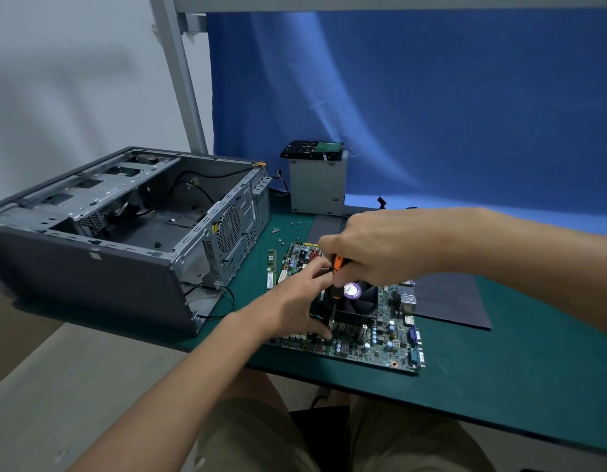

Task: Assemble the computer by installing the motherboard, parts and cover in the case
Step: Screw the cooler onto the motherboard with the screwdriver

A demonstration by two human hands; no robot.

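A green motherboard (pixel 380 345) lies flat on the green mat near the table's front edge. On it sits a black CPU cooler fan (pixel 360 301) with a purple sticker. My right hand (pixel 380 247) grips an orange and black screwdriver (pixel 335 284), held upright with its tip at the cooler's near left corner. My left hand (pixel 295 308) rests against the cooler's left side, fingers by the screwdriver shaft. The open grey computer case (pixel 125 226) lies on its side at the left, with no board inside.
A grey drive cage with a hard drive (pixel 317 178) stands at the back. A RAM stick (pixel 270 270) lies left of the board, several loose screws (pixel 278 231) behind it. A dark cover panel (pixel 448 301) lies flat at the right. A blue cloth hangs behind.
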